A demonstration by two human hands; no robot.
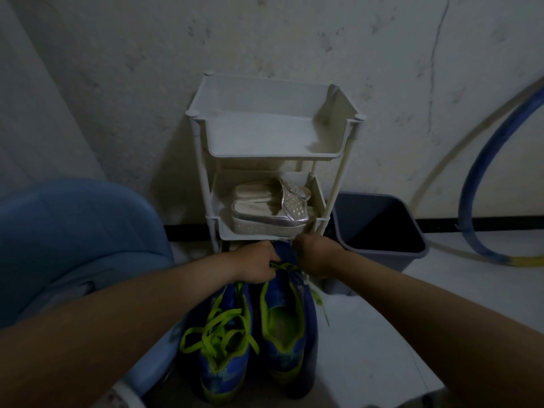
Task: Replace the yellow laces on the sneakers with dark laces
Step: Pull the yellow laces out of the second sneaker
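While two blue sneakers stand side by side on the floor, toes toward one white rack (206,148), both hands sit at the toe end of the right sneaker (290,340). Left hand (259,265): fingers curled, pinching one yellow lace (282,265). Right hand (316,257): fingers bent down out of sight; grip cannot be told. Left sneaker (228,375): one loose lace (216,328), tangled over its opening. Rack: two shelves visible, two silver sandals (265,212) on the lower. One dark bin (382,231), one blue hose (482,160) right; one blue tub (73,225) left.
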